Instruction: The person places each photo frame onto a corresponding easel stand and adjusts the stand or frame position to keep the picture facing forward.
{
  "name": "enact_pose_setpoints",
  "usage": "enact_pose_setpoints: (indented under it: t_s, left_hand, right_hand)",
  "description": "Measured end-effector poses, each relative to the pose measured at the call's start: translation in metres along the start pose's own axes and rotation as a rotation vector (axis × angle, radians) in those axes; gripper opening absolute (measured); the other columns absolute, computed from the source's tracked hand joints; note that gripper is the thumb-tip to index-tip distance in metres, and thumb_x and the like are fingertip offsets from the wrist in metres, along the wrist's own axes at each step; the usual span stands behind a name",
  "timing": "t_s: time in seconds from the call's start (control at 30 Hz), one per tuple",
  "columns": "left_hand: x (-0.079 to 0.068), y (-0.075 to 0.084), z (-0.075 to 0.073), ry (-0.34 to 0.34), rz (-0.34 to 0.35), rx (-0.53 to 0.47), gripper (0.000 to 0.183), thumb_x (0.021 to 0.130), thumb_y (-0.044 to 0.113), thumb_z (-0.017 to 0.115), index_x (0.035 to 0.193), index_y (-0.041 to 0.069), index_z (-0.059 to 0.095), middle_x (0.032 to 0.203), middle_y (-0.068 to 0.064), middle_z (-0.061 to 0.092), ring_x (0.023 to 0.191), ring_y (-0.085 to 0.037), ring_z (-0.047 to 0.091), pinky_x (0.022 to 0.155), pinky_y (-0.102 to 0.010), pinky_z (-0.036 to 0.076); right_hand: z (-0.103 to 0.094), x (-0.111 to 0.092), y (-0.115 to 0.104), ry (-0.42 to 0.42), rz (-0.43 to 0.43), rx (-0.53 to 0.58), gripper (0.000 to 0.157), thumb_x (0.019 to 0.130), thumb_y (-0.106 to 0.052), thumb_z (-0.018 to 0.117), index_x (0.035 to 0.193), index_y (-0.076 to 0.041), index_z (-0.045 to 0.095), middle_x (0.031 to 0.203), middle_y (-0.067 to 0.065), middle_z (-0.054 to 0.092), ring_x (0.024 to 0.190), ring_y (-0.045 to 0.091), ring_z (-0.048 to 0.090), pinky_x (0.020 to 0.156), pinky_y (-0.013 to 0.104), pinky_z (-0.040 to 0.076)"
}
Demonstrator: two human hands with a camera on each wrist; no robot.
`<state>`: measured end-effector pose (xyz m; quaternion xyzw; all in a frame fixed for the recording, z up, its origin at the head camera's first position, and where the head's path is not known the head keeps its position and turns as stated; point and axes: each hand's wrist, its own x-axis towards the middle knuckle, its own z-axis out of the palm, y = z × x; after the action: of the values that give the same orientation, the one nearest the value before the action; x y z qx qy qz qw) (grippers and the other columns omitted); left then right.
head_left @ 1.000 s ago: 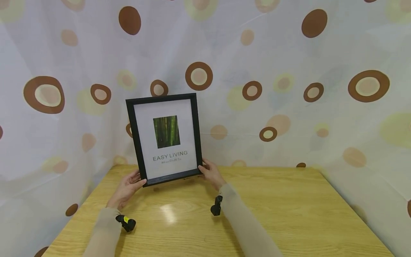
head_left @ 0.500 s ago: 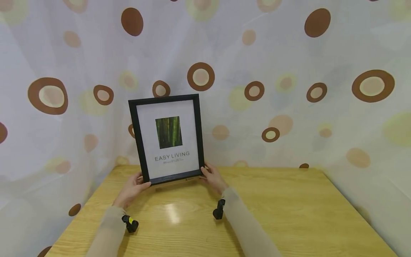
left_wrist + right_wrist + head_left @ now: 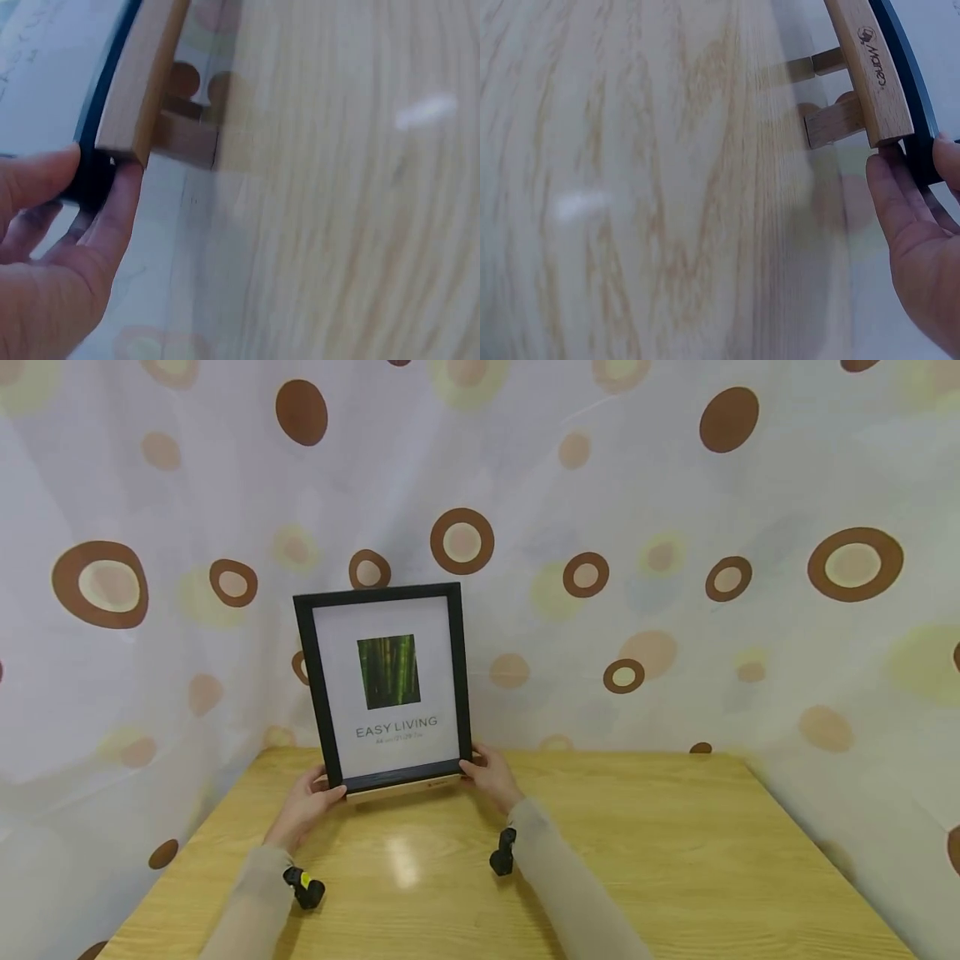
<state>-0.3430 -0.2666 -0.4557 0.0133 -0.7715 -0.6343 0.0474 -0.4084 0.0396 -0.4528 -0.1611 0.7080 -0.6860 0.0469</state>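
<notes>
A black picture frame (image 3: 440, 677) leans back on a wooden stand, tilted slightly to the left. It holds a white sheet with a green bamboo picture (image 3: 389, 672) and the words EASY LIVING. Below its bottom edge runs the stand's pale wooden ledge (image 3: 405, 788). My left hand (image 3: 303, 808) grips the lower left corner, thumb in front and fingers behind. At the lower right corner my right hand (image 3: 492, 781) holds the frame the same way. Fingers (image 3: 891, 195) of that hand reach under the ledge's end in the right wrist view; the printed ledge (image 3: 874, 75) stands on short wooden feet (image 3: 836, 124).
The glossy wooden table (image 3: 637, 860) spreads out in front and to the right. A dotted curtain (image 3: 570, 485) hangs behind it and along both sides. Black wrist cameras sit on both sleeves.
A strip of wooden ledge now shows below the frame's bottom edge, where hardly any showed earlier. Both hands keep hold of the lower corners, with only slight shifts.
</notes>
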Motion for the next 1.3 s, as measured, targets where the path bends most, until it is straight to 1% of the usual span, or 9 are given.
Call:
enact_pose_setpoints:
  t_s: [0.1,0.23,0.37,0.47,0.63,0.77,1.0,1.17,1.3]
  left_hand:
    - [-0.003,-0.001,0.0,0.036,-0.037,-0.057,0.057,0.087,0.0,0.056,0.137,-0.003,0.029,0.122,-0.027,0.046,0.098,-0.023,0.056,0.086,-0.036,0.047]
    - [-0.006,0.002,0.001,0.052,-0.058,-0.089,0.057,0.087,-0.002,0.056,0.138,-0.002,0.03,0.123,-0.027,0.045,0.097,-0.023,0.056,0.088,-0.04,0.045]
    - [-0.008,0.003,0.003,0.064,-0.081,-0.115,0.057,0.086,-0.003,0.057,0.137,-0.003,0.031,0.124,-0.028,0.044,0.097,-0.024,0.056,0.088,-0.042,0.044]
    - [-0.008,0.003,0.007,0.056,-0.084,-0.124,0.058,0.085,-0.003,0.058,0.137,-0.004,0.031,0.125,-0.029,0.044,0.099,-0.026,0.055,0.087,-0.041,0.045]
    - [-0.004,0.002,0.014,0.055,-0.096,-0.128,0.059,0.085,-0.001,0.059,0.137,-0.002,0.032,0.125,-0.026,0.044,0.103,-0.029,0.053,0.086,-0.038,0.047]
    - [-0.001,0.004,0.02,0.038,-0.08,-0.157,0.06,0.084,-0.003,0.06,0.137,-0.002,0.032,0.125,-0.027,0.045,0.102,-0.028,0.054,0.085,-0.038,0.047]
    - [-0.002,0.011,0.029,0.013,-0.057,-0.166,0.063,0.084,-0.005,0.059,0.138,-0.006,0.028,0.125,-0.03,0.043,0.098,-0.025,0.056,0.083,-0.036,0.049]
    - [0.0,0.009,0.035,0.003,-0.056,-0.168,0.061,0.084,-0.005,0.059,0.137,-0.007,0.029,0.124,-0.031,0.044,0.099,-0.027,0.056,0.082,-0.036,0.049]
    - [0.003,0.008,0.041,-0.012,-0.064,-0.168,0.062,0.083,-0.004,0.06,0.137,-0.005,0.031,0.125,-0.03,0.045,0.1,-0.027,0.056,0.082,-0.035,0.049]
  right_hand:
    - [0.002,0.002,0.006,0.019,-0.005,0.007,0.047,0.087,0.004,0.054,0.132,0.006,0.04,0.116,0.028,0.052,0.1,0.032,0.056,0.081,0.043,0.049]
    - [0.001,0.003,0.008,0.029,0.017,0.021,0.046,0.086,0.004,0.057,0.13,0.005,0.043,0.112,0.027,0.054,0.095,0.029,0.058,0.079,0.041,0.05]
    - [-0.002,0.003,0.008,0.011,0.017,0.024,0.045,0.085,0.005,0.057,0.129,0.005,0.044,0.113,0.026,0.054,0.095,0.028,0.058,0.079,0.041,0.05]
    - [-0.006,0.001,0.009,-0.007,-0.003,0.011,0.044,0.086,0.005,0.056,0.128,0.006,0.044,0.114,0.026,0.053,0.097,0.029,0.057,0.079,0.04,0.051]
    - [-0.016,-0.003,0.008,-0.034,-0.027,0.001,0.044,0.088,0.004,0.054,0.13,0.005,0.042,0.115,0.026,0.052,0.099,0.029,0.056,0.079,0.038,0.051]
    - [-0.024,-0.005,0.006,-0.027,-0.033,0.011,0.045,0.088,0.004,0.053,0.132,0.004,0.04,0.115,0.027,0.052,0.098,0.028,0.056,0.08,0.039,0.051]
    - [-0.036,-0.01,0.005,0.003,0.009,0.058,0.048,0.087,0.005,0.055,0.132,0.002,0.041,0.115,0.025,0.052,0.095,0.025,0.057,0.08,0.038,0.051]
    - [-0.042,-0.016,0.005,-0.004,-0.01,0.042,0.048,0.087,0.005,0.055,0.132,0.004,0.039,0.115,0.027,0.05,0.096,0.027,0.057,0.08,0.04,0.05]
    - [-0.049,-0.021,0.006,0.022,0.007,0.056,0.05,0.087,0.004,0.055,0.134,0.003,0.038,0.117,0.027,0.048,0.099,0.03,0.055,0.081,0.04,0.05]
